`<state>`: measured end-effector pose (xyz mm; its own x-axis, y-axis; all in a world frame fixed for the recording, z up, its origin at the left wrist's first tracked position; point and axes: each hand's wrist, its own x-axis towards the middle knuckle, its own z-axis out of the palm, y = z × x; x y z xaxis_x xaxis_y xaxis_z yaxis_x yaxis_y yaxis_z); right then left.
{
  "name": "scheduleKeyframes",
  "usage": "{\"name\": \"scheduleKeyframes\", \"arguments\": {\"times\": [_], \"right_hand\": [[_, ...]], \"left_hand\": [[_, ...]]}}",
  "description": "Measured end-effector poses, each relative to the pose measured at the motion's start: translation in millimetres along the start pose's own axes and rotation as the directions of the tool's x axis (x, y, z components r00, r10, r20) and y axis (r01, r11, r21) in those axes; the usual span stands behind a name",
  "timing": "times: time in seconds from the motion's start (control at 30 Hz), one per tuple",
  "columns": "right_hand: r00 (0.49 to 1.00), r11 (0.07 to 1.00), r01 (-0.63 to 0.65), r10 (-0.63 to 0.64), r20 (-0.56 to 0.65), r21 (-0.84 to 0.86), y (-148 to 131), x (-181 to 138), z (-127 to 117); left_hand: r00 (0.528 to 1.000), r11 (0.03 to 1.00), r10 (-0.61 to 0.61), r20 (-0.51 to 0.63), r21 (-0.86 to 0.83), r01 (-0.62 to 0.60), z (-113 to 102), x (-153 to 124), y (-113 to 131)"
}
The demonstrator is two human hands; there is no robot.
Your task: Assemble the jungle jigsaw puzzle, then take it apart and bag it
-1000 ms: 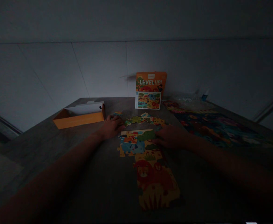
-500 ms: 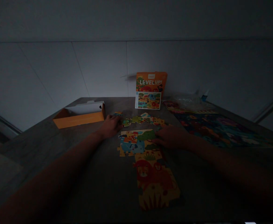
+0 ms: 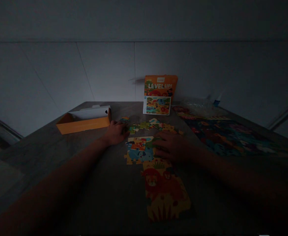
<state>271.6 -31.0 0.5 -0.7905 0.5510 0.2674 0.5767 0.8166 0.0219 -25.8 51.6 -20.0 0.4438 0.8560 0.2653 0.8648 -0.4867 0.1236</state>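
Observation:
A partly joined jigsaw puzzle point(image 3: 141, 154) lies on the dark table, with an elephant in its upper part and red lions point(image 3: 158, 183) in the lower part. My right hand point(image 3: 172, 146) lies over its upper right side, fingers apart and pointing left, covering the green tree area. Left of the puzzle, my left hand point(image 3: 115, 132) rests on the tabletop with loosely bent fingers; their tips are dim. Just beyond both hands runs a row of loose puzzle pieces point(image 3: 144, 125). Another small piece point(image 3: 125, 119) lies past my left fingertips.
An orange open box tray point(image 3: 85, 125) sits at the left. Upright by the wall stands the orange puzzle box point(image 3: 160, 86), a picture card point(image 3: 157, 105) leaning on its front. At right lie a dark colourful puzzle sheet point(image 3: 230, 136) and crumpled clear plastic point(image 3: 198, 106).
My right hand has shifted left and spread its fingers across the puzzle's upper right part. My left hand has stayed almost in place, drawn slightly back from the small piece.

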Motion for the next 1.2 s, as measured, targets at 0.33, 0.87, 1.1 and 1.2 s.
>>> {"name": "scheduleKeyframes", "arguments": {"times": [0.33,0.87,1.1,1.2], "right_hand": [[0.997,0.998,-0.034,0.031,0.07,0.047,7,-2,10],[0.993,0.992,-0.12,0.119,0.026,0.049,3,-1,8],[0.978,0.99,-0.1,0.116,-0.172,0.099,2,-1,7],[0.98,0.994,-0.022,0.042,-0.197,0.103,0,-2,7]], "left_hand": [[0.984,0.966,-0.155,-0.09,-0.224,0.131,-13,0,7],[0.973,0.668,-0.218,-0.076,-0.738,0.092,-21,-9,36],[0.993,0.658,0.083,0.078,-0.753,0.004,-21,-23,65],[0.985,0.698,0.125,0.12,-0.716,-0.002,-24,-26,68]]}}
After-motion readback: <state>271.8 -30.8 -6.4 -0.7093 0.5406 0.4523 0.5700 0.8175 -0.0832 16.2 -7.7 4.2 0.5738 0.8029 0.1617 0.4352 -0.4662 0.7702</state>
